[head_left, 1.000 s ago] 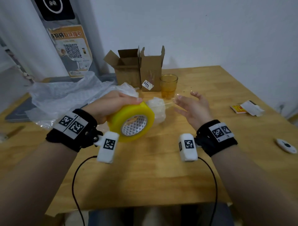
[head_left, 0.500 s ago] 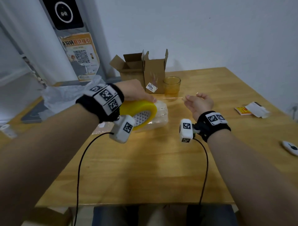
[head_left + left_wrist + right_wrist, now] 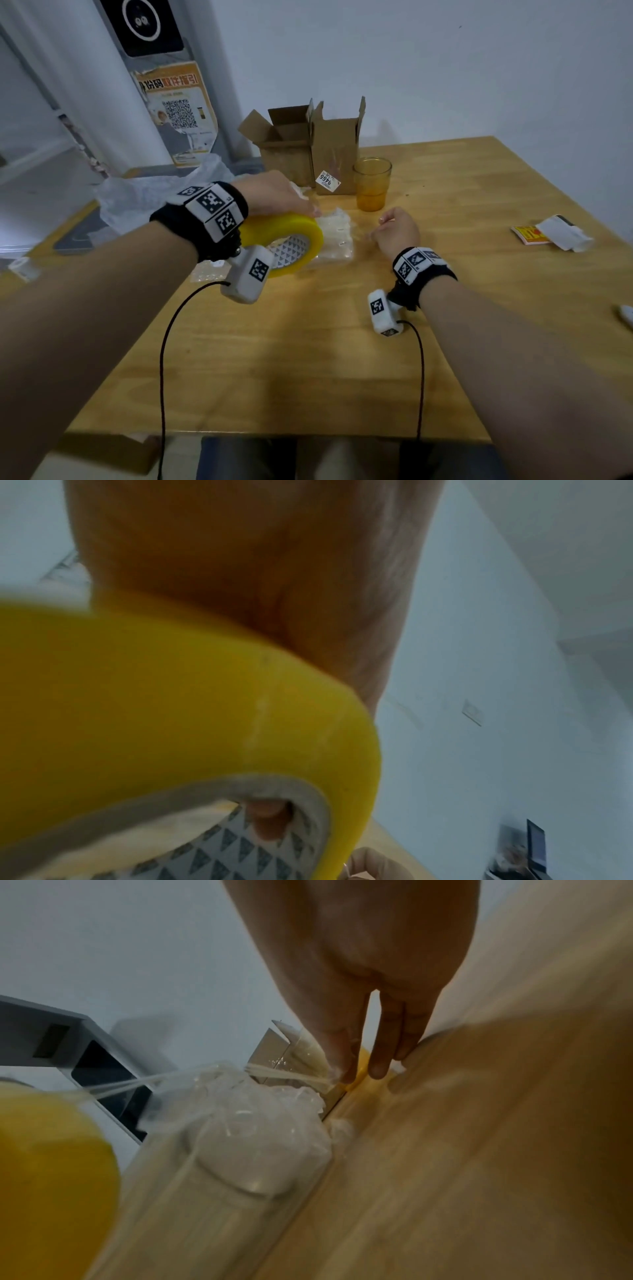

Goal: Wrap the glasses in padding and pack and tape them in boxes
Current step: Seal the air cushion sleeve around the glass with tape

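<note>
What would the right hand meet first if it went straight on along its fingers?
Probably the amber glass. The right hand, pinching the tape strip, points its fingers toward that glass in the wrist view, with the boxes just beyond. Depth is unclear.

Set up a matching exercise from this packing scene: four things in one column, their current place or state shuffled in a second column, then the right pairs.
1. tape roll
2. amber glass
3. cardboard boxes
4. wrapped bundle

A. open flaps, at the table's far edge
B. lying on the table under the tape strip
C. unwrapped, upright beside the boxes
D. gripped by the left hand

Pairs: 1-D, 2-C, 3-A, 4-B
</note>
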The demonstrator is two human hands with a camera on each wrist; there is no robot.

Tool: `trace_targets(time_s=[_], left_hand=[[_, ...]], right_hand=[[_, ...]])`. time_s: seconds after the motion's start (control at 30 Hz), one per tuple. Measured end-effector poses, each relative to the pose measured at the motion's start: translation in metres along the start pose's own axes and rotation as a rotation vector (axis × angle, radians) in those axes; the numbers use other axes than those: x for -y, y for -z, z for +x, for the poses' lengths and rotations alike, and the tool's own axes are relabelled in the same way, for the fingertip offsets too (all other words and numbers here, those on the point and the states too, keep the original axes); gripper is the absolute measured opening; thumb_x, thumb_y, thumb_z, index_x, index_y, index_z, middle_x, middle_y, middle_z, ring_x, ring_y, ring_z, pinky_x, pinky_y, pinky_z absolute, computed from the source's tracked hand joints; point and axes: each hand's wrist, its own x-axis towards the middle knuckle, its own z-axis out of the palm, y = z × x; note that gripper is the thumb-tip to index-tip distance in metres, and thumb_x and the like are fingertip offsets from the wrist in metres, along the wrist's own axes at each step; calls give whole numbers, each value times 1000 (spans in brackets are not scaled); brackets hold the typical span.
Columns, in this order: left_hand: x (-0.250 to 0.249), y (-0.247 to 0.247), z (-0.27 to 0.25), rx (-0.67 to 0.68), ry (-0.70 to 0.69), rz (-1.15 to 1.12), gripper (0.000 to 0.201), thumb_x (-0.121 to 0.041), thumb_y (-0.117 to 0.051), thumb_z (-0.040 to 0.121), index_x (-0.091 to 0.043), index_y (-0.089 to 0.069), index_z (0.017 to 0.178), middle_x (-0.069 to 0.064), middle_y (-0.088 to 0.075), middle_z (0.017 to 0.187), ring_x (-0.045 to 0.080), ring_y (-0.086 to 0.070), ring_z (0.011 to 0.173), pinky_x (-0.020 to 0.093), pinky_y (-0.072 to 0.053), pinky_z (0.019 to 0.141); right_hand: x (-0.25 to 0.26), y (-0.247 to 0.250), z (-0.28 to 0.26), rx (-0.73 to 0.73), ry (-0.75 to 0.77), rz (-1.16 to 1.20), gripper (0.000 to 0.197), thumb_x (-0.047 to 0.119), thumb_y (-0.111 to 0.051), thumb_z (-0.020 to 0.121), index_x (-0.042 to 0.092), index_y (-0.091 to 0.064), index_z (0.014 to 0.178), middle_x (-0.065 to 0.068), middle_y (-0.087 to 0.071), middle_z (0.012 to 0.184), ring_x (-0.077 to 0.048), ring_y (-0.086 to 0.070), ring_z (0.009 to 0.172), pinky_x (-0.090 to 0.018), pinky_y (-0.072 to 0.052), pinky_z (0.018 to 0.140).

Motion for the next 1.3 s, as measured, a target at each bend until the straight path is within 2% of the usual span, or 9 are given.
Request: trace_targets(time_s=[0.2,0.4,0.53,0.67,0.8,0.97,1.1,1.2,1.3], left_hand=[[39,-8,-8,62,-32,-350,47,-64,-76,76,-27,-78,106,-4,-76,98,17,-72,90,28,-55,72],[86,-20,-9,61,-108,-709,86,-83,-85,30,-26,-81,94,5,-79,96,22,-76,87,35,-59,76],[107,-23,-10,60,-134,-965,88,-70,-92,43,-13,-78,107,22,-74,114,35,-70,104,51,-57,97],[106,-32,-7,105,-190,-1129,80,-61,-95,51,-11,-77,111,22,-71,121,36,-69,112,54,-54,102],[90,-51,-5,153,-235,-1167,85,-58,-95,55,-9,-71,121,21,-71,123,33,-69,112,50,-60,91],[73,-71,-3,203,-211,-1230,54,-28,-76,85,-7,-63,133,21,-69,126,34,-68,108,42,-63,73],[61,-79,1,174,-188,-1080,47,-30,-67,74,-13,-66,118,15,-69,111,25,-68,96,31,-58,71],[56,-79,7,155,-156,-993,48,-35,-62,73,-13,-68,116,15,-69,113,27,-69,96,32,-56,72],[51,-73,12,133,-148,-884,31,-43,-57,78,-31,-75,100,8,-68,112,30,-66,99,37,-54,78]], right_hand=[[9,-28,-5,55,29,77,29,0,-63,87,26,-50,84,-5,-70,94,-24,-65,84,-32,-52,68],[13,-56,1,194,-188,486,30,-4,-59,78,22,-53,91,-21,-68,112,-41,-69,104,-63,-61,80],[53,-33,-16,66,-88,580,32,-3,-65,76,23,-47,83,-12,-63,96,-40,-71,97,-62,-62,73],[107,18,-25,-131,193,448,32,-2,-62,89,25,-47,81,3,-57,79,-18,-63,63,-37,-61,56],[137,71,-36,-231,369,325,38,4,-71,75,34,-47,77,1,-64,74,-19,-63,58,-52,-63,60],[130,95,-45,-218,327,184,41,4,-75,76,33,-46,76,-4,-70,79,-29,-72,59,-48,-64,59],[106,91,-43,-165,195,271,38,-3,-71,78,27,-48,83,-11,-67,89,-41,-75,80,-44,-63,55],[98,90,-42,-168,165,341,40,-6,-71,76,24,-46,85,-7,-62,85,-39,-74,72,-50,-64,59],[91,89,-42,-204,137,383,42,-7,-71,75,24,-45,85,-5,-57,83,-31,-68,63,-51,-65,61]])
